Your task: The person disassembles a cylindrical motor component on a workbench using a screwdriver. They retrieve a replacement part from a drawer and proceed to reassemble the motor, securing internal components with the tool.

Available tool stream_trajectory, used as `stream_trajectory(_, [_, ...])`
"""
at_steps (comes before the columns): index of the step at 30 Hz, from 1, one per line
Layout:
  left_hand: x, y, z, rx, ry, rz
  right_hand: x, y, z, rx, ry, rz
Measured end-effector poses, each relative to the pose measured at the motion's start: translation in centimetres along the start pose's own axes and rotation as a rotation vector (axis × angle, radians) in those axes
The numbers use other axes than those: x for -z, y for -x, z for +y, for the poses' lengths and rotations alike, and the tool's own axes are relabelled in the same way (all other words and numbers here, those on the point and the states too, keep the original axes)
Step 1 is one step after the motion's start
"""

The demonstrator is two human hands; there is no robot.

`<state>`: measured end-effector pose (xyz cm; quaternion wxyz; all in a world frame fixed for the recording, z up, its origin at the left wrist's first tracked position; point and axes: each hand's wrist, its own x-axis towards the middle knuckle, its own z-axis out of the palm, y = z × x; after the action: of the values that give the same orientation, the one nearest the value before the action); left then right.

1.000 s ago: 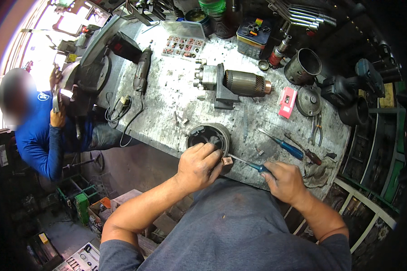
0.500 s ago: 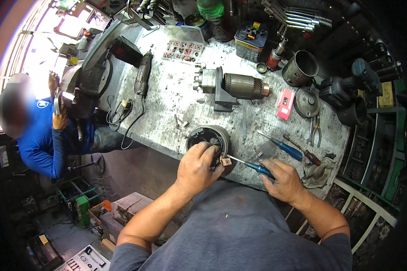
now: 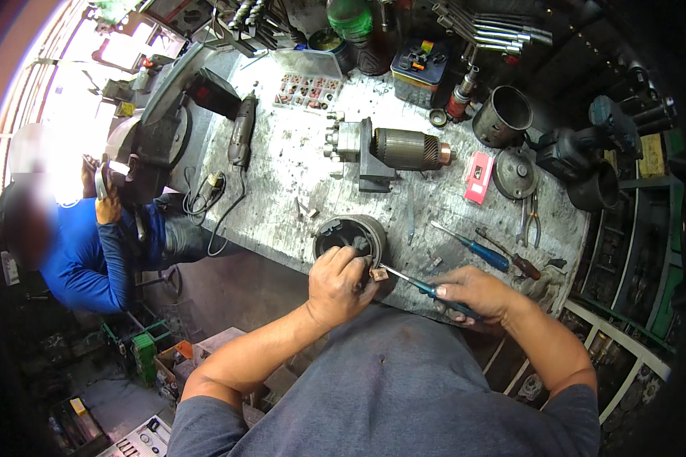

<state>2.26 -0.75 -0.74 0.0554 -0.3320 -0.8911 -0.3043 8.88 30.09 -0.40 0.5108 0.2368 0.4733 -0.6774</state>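
At the bench's near edge stands a round, hollow metal housing [image 3: 373,228], with dark parts inside it. My left hand [image 3: 338,283] is closed on its near rim, fingertips reaching inside and thumb at the outer side. A small copper-coloured block [image 3: 379,273] shows beside that thumb. My right hand [image 3: 476,293] grips the blue handle of a screwdriver [image 3: 418,284]. Its shaft points left, and the tip meets the housing's rim just above the block. Exactly what the tip touches is too small to tell.
A copper-ended armature [image 3: 408,148] lies mid-bench. Another blue screwdriver [image 3: 486,255], pliers [image 3: 534,221] and a red box [image 3: 478,177] lie to the right. A rotary tool [image 3: 242,129] and parts case [image 3: 309,90] are farther left. A co-worker in blue [image 3: 84,255] is at far left.
My right hand has turned and wrapped its fingers further around the screwdriver handle. The tip stays by the copper-coloured block. My left hand keeps its hold. The co-worker has leaned lower.
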Motion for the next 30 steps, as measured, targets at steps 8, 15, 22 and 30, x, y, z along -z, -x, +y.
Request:
stream_trajectory(8, [-0.4,0.0,-0.2,-0.012,-0.01,0.027,-3.2,1.6,2.0,0.994,1.219,0.717])
stream_trajectory(15, [-0.1,-0.1,-0.5,-0.029,0.005,0.002,-0.9,1.0,-0.3,0.042,0.237,0.023])
stream_trajectory(22, [0.2,-0.3,-0.3,-0.011,0.0,-0.043,-2.2,1.0,1.2,0.725,0.825,0.439])
stream_trajectory(30, [0.2,-0.2,0.0,-0.006,-0.019,-0.036,-3.4,1.2,2.2,0.881,1.047,0.498])
